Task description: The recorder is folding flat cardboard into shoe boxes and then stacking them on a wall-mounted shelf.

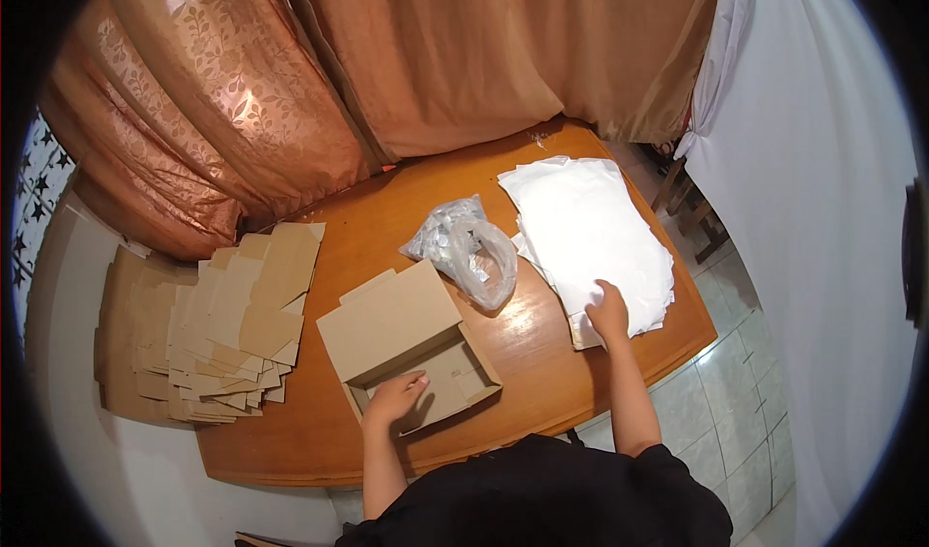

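An open cardboard box (392, 320) stands near the front edge of the table, its lid folded back and its inside showing bare brown cardboard. My left hand (393, 399) is over the box's near left part, fingers stretched out to the right; whether it touches the wall underneath is hidden. To the right lies a thick stack of white paper sheets (590, 228), loosely aligned with uneven edges. My right hand (609, 313) rests at the stack's near end, thumb and fingers apart, with no sheet seen lifted.
Behind the box sits a clear plastic bag (464, 242) with small packets in it. Many flat cardboard pieces (237, 325) lie overlapping at the left. Orange-brown curtains (445, 54) hang along the wooden table's (542, 392) far side, a white cloth (823, 208) at the right.
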Demonstrator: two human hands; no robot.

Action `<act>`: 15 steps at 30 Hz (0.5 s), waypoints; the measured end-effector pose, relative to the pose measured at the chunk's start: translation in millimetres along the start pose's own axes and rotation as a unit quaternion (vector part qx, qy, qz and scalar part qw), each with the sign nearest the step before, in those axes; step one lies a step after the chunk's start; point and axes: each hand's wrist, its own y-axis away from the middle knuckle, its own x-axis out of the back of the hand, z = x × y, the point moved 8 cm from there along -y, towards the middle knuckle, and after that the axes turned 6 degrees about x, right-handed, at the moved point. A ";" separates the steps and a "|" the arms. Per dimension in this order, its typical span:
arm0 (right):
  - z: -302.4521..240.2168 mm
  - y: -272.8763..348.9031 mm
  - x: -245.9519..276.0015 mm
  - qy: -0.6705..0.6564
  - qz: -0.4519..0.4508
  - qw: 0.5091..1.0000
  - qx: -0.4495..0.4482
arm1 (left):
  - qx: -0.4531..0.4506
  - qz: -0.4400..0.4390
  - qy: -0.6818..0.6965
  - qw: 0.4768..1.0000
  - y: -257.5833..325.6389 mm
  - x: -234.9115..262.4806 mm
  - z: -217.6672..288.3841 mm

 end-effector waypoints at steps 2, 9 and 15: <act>14.1 0.5 -0.7 0.146 -0.058 0.988 0.001 | -0.019 0.036 0.021 0.999 9.5 4.8 15.0; 29.5 9.3 0.4 0.165 0.000 0.984 0.065 | -0.055 0.103 0.045 0.992 28.3 10.6 63.3; 34.8 18.6 14.9 0.125 0.009 0.988 0.091 | -0.124 0.114 0.064 0.984 31.8 9.3 104.5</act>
